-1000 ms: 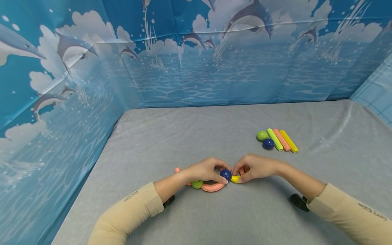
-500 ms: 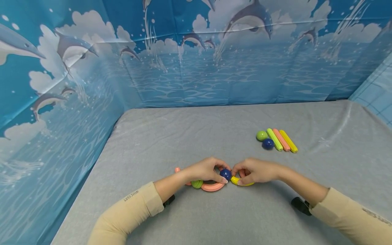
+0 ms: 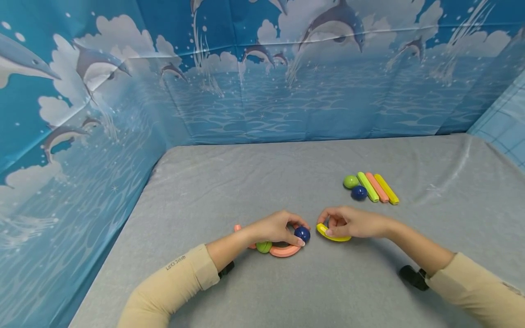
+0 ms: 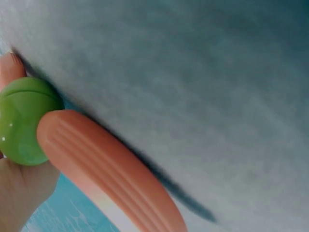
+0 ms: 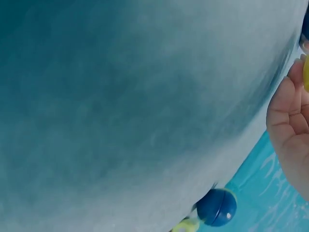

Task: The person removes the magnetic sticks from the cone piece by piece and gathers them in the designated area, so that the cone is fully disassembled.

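My left hand (image 3: 274, 228) pinches a dark blue ball (image 3: 302, 234) between fingers and thumb, low over the grey cloth. Joined in line with it are a curved coral rod (image 3: 285, 251), a green ball (image 3: 264, 247) and more coral rod (image 3: 238, 227), partly hidden by that hand. The left wrist view shows the grooved coral rod (image 4: 111, 164) against the green ball (image 4: 28, 123). A curved yellow rod (image 3: 335, 237) is pinched in my right hand (image 3: 354, 222), a small gap away from the blue ball. Only a sliver of yellow rod (image 5: 306, 72) shows in the right wrist view.
Behind my right hand lie a loose green ball (image 3: 350, 181), a blue ball (image 3: 359, 192), and straight lime (image 3: 368, 187), coral (image 3: 377, 187) and yellow (image 3: 387, 189) rods side by side. A dolphin-print curtain (image 3: 262, 100) hangs along the grey-covered surface's (image 3: 246, 182) back and left edges.
My right hand has drawn the yellow rod away from the blue ball, to the right and slightly back, opening a gap. My left hand has kept still on the blue ball.
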`<state>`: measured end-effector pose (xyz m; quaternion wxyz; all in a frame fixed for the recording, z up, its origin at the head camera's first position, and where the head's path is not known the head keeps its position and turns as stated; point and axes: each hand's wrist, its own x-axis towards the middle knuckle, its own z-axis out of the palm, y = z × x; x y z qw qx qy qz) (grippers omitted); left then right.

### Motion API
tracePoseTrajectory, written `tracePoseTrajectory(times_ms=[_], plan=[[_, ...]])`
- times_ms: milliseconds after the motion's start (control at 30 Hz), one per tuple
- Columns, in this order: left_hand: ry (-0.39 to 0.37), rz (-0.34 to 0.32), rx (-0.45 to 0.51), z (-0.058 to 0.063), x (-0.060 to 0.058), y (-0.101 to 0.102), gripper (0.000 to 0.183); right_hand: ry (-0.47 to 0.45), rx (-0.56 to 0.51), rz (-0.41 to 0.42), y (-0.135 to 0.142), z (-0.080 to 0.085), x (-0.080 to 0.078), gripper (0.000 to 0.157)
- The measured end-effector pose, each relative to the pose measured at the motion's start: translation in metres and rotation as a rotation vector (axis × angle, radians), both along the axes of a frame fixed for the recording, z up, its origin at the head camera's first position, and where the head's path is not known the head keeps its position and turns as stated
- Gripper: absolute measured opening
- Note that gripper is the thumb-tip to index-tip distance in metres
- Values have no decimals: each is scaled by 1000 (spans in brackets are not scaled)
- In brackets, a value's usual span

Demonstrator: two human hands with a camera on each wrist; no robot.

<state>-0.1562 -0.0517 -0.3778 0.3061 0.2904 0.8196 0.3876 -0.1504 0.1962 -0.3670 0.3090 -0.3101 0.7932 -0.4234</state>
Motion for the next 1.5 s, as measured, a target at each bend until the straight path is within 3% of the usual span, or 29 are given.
tracePoseTrajectory(times_ms=[433, 1000, 1300, 1500], plan=[[-14, 12, -16, 1, 1, 0, 37, -14, 54, -261, 2, 17, -14, 34], [-19, 16, -18, 1, 1, 0, 36, 86, 189, -546, -6, 25, -56, 46], [-40, 10, 18, 2, 0, -1, 37, 37, 215, -645, -9, 19, -71, 44], [-42, 10, 24, 2, 1, -1, 37, 66, 228, -692, -12, 10, -77, 40]])
